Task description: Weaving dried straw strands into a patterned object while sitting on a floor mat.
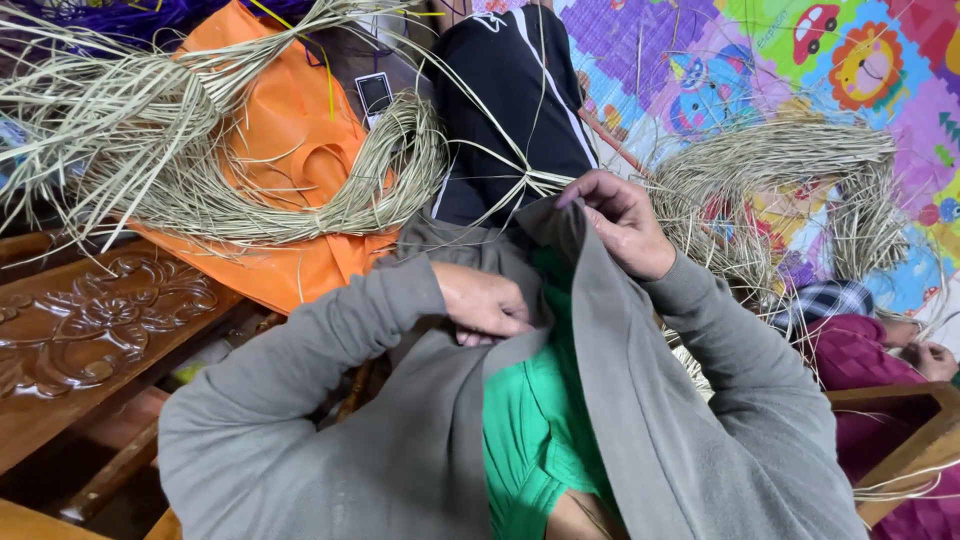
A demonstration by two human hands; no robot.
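The fingertips of the left hand (483, 303) vanish under the grey jacket (640, 400), so what they touch inside cannot be told. The right hand (620, 222) pinches the jacket's edge, its palm turned out of sight. A green shirt (535, 420) shows only through the jacket's opening and runs off the bottom edge. Another person's hand (925, 358) is cut by the right edge, with only a maroon garment (860, 360) visible beside it. The small phone (375, 96) on the orange bag (290, 130) lies partly under straw strands (390, 180). The carved wooden panel (90, 330) runs off the left edge.
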